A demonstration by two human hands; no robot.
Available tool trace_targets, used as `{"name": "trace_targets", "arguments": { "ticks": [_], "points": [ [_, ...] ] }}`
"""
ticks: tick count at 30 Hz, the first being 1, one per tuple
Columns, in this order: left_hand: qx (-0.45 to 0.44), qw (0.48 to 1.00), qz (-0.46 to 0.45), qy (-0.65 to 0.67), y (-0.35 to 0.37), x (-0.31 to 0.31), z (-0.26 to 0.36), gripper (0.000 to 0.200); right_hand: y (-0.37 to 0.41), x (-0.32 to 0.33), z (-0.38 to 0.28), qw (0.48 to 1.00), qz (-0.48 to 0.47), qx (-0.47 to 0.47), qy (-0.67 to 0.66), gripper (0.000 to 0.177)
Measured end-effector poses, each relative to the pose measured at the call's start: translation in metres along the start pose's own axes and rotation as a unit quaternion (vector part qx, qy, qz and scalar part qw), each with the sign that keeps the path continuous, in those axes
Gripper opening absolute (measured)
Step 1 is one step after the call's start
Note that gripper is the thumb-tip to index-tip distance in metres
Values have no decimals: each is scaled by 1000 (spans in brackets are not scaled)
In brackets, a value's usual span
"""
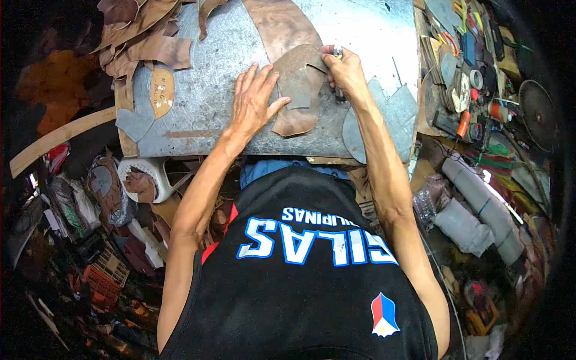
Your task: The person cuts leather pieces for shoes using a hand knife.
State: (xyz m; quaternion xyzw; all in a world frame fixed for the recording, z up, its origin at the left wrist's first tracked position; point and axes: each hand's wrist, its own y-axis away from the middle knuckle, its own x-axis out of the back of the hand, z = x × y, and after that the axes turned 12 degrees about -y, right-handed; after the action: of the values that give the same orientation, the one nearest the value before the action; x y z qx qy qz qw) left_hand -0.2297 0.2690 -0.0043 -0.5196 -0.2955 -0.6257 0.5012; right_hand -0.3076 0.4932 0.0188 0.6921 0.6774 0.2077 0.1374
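Observation:
A brown piece of leather (298, 122) lies on the metal-topped table (207, 90), with a grey-brown flat template (294, 75) over it. My left hand (255, 102) rests flat with its fingers spread, its thumb and fingertips at the template's left edge. In my right hand (344, 71) is a slim cutter (339, 91), held upright at the template's right edge. The fingers of that hand are wrapped round the cutter, and its tip is hidden. A longer strip of brown leather (282, 24) runs away from me beyond the template.
Leather scraps (147, 51) are heaped at the table's far left, near a tan template (162, 90). Grey sheets (390, 114) lie right of my right forearm. Tools and an orange-handled item (463, 124) crowd the right side. A white stool (161, 180) stands below the table's left.

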Motion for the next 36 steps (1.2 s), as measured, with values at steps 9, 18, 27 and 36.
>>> {"name": "trace_targets", "arguments": {
  "ticks": [9, 18, 27, 36],
  "points": [
    [7, 1000, -7, 16, 5, -4, -4, 63, 39, 24, 14, 992, 42, -1, 118, 37],
    [27, 999, -17, 33, -3, -7, -8, 74, 36, 16, 7, 999, -1, -28, 28, 42],
    [19, 999, 1, 50, -1, -12, -9, 72, 17, 13, -8, 997, 8, -23, 72, 31],
    [2, 996, 91, -8, 18, 7, -38, 63, -6, 52, 2, 985, -40, -98, -136, 10]
  ]
}}
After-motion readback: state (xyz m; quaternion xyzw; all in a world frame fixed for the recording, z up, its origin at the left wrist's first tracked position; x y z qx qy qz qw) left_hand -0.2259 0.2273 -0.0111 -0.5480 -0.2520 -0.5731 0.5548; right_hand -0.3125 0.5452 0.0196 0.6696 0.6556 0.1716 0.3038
